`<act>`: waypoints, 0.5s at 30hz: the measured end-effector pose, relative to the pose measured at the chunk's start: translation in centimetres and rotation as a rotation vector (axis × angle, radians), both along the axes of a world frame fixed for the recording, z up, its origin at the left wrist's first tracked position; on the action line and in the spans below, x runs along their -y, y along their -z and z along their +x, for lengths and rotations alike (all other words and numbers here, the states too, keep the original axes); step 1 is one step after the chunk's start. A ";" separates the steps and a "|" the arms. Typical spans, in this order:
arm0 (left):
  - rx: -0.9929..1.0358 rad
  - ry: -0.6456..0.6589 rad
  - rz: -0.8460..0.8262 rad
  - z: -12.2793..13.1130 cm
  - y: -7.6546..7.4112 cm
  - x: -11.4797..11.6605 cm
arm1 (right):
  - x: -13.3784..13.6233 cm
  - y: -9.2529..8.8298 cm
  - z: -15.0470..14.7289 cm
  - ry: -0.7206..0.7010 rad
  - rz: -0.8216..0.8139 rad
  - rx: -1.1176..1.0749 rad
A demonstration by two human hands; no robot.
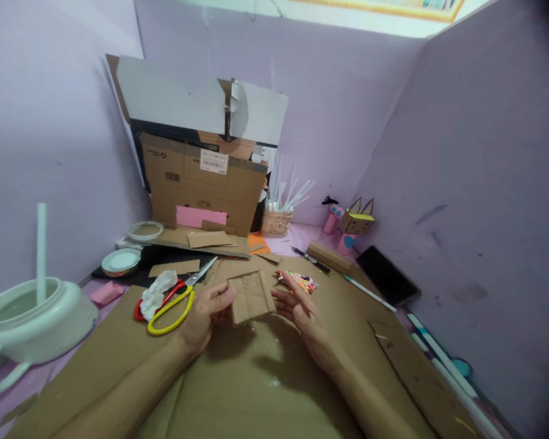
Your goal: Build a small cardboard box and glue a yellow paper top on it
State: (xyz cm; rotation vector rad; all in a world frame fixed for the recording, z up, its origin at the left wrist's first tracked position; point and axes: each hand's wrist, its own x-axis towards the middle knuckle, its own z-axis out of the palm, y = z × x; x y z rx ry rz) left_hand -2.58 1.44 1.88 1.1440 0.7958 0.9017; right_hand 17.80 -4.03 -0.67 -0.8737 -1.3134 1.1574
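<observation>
A small folded piece of brown cardboard (251, 296) is held up between both hands above a large cardboard sheet (256, 378) that covers the table. My left hand (205, 314) grips its left edge with thumb and fingers closed on it. My right hand (297, 308) touches its right edge, fingers partly stretched along it. Scissors (174, 302) with yellow and red handles lie just left of my left hand, next to a crumpled white tissue (158, 289).
A colourful patterned packet (302, 280) lies beyond my right hand. Stacked cardboard boxes (201, 183) stand at the back, with a basket of white sticks (277, 219) and small cardboard figures (354, 222). A white pot (32, 320) sits at left; a dark phone (387, 274) and pens (311, 259) at right.
</observation>
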 end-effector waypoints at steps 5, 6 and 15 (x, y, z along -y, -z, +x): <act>-0.099 0.050 -0.334 1.2 -0.4 0.8 | 0.4 -0.6 -0.5 0.033 0.061 0.136; -0.127 0.078 -0.357 1.4 -0.4 1.0 | 0.5 -0.8 -0.7 0.025 0.052 0.154; -0.103 0.040 0.033 1.1 1.2 0.8 | 0.5 -0.8 -1.5 0.139 -0.121 0.049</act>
